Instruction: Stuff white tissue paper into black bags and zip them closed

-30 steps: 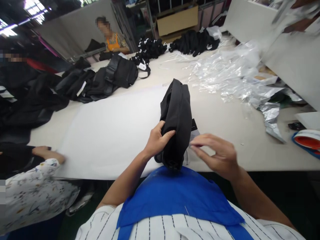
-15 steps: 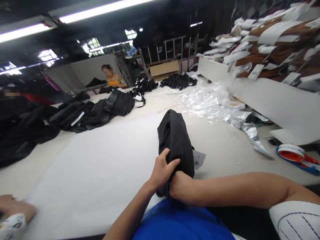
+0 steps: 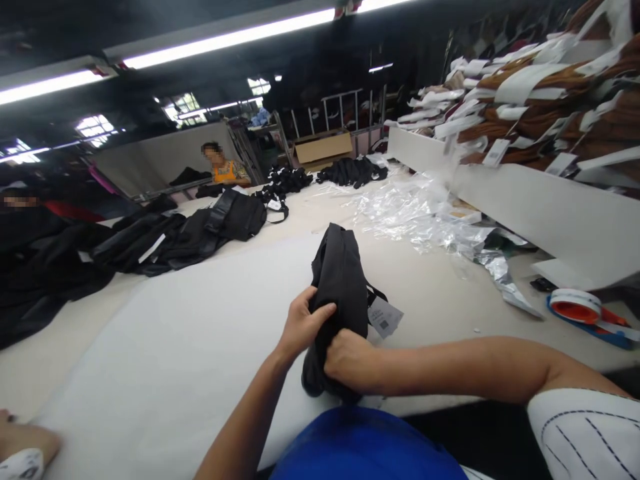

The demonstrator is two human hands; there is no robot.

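A black fabric bag stands on its narrow side at the front of the table, its long edge pointing away from me. My left hand grips its left upper edge, with the thumb laid over the top. Closed low on the near end is my right hand, its fingertips hidden in the dark fabric. A grey printed tag hangs from the bag's right side beside a thin black strap.
White paper covers the table's left part. Black bags lie piled at the left. Clear plastic bags spread at the right, near a tape dispenser. Brown bundles are stacked behind a white board. Another person's arm rests lower left.
Both hands and the bag have shifted slightly left in view. The bag leans a bit more, and its tag and strap show more fully. The other person's arm has drawn back leftward.
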